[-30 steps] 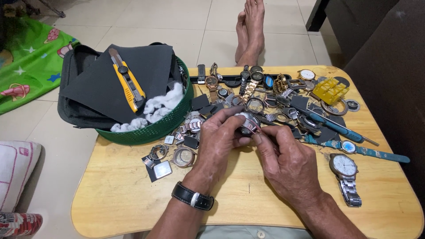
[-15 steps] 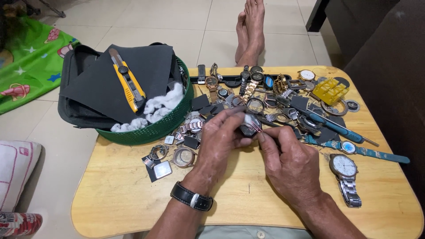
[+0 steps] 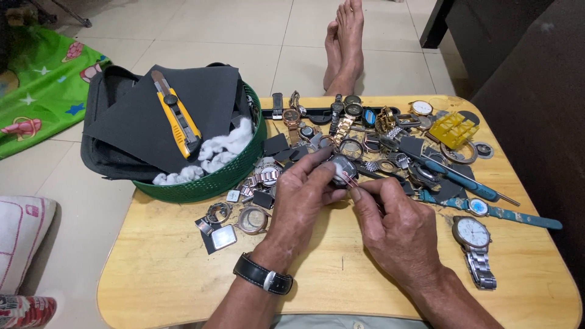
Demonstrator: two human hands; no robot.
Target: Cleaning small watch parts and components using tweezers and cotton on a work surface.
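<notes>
Left hand (image 3: 304, 192) was raised over the wooden table (image 3: 170, 274), wrist bent inward, fingers curled tight around a small watch case (image 3: 342, 169) just right of the green basket (image 3: 207, 183). Right hand (image 3: 396, 225) faced it, fingertips pinched on a thin red-tipped tool (image 3: 350, 179), possibly tweezers, touching the case.

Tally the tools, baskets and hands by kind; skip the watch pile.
Yellow utility knife: 1
Blue-handled tool: 1
Thin tool in the right hand: 1
Green basket: 1
Hands: 2, the left hand gripping a watch case
Total: 6
</notes>
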